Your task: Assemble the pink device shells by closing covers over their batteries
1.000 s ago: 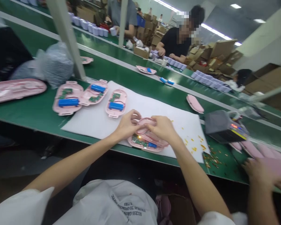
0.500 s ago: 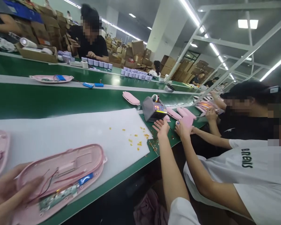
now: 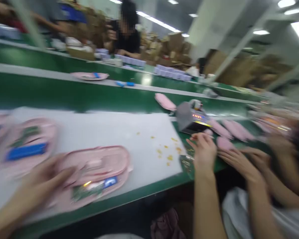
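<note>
My left hand (image 3: 48, 179) holds a pink oval shell (image 3: 102, 166) by its left end, thumb on top. Inside the shell are a green circuit board, thin wires and a small blue battery (image 3: 110, 181). My right hand (image 3: 203, 146) is raised at the front of a dark grey box with a lit display (image 3: 191, 118). Its fingers are drawn together; what they hold, if anything, is too blurred to name. Small yellow pieces (image 3: 169, 157) lie scattered on the white sheet (image 3: 102, 129) between my hands.
Another open pink shell (image 3: 31, 142) with a blue battery lies at left. A co-worker's hands (image 3: 239, 162) touch a pink piece close to my right hand. More pink shells (image 3: 236, 129) lie beyond. A person (image 3: 128, 33) sits across the green bench (image 3: 52, 93).
The view has swung left, bringing more of the left shells in. My right hand, spread open before, has drawn its fingers together near the grey box. The held shell lies flatter over the sheet.
</note>
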Motion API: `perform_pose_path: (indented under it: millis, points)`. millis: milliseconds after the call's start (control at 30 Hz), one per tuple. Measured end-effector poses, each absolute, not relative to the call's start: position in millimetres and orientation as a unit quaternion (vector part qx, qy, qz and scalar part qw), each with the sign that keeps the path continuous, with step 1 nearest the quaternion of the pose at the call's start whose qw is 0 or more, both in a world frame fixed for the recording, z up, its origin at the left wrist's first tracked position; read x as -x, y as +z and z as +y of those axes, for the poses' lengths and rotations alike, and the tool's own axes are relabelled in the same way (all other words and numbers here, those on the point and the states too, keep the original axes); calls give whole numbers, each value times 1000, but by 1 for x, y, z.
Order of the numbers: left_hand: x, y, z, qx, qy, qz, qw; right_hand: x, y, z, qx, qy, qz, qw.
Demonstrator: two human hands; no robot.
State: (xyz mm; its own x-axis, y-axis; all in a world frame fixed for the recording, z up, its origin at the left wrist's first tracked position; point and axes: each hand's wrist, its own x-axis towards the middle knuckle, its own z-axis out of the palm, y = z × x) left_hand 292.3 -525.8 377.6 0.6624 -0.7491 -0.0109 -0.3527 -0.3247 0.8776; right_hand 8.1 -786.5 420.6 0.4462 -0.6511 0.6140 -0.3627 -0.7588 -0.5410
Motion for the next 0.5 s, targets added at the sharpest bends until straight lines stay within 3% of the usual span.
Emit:
perform_pose_path:
  millis: [67,133,267,500]
  points:
    - [-303,380,-499,-775,-233,-325,489,-65,423,-744,836,-420,231,268]
    - [-308,377,-485,-696,-309,-328,560,-118,431,-701,885,-314,123,321]
    - [-309,367,-482,-584,-375,-327,642,-191,433,-648,962,-92,-46,252]
    - [-308,358,-476,-549,-360,-374,655,-209,418,-636,987,-86,-34,131]
